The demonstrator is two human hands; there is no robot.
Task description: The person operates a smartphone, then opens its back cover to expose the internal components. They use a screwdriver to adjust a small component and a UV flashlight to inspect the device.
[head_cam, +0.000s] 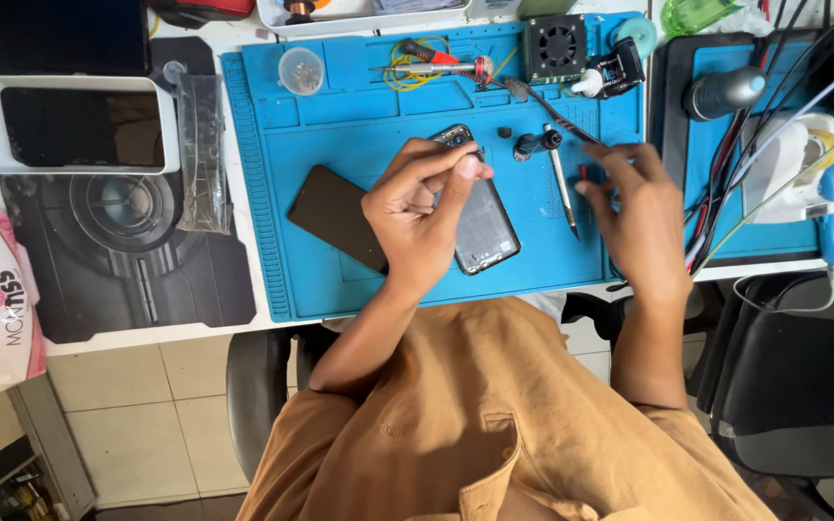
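Pinning opened phone (485, 227) w/ left hand (417, 217), fingers closed on its top; right hand (634, 217) loosely open near tweezers (562, 188). Next I'd need a tool.

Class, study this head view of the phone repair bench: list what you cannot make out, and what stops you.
- Opened phone: its upper part, hidden under the left hand.
- Whatever the left fingertips pinch: too small.
- Right hand: what its fingertips touch, blurred.
- Cables: ends cut off by the top edge.

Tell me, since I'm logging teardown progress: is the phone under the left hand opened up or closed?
Opened: the phone lies on the blue mat showing its bare grey inside.
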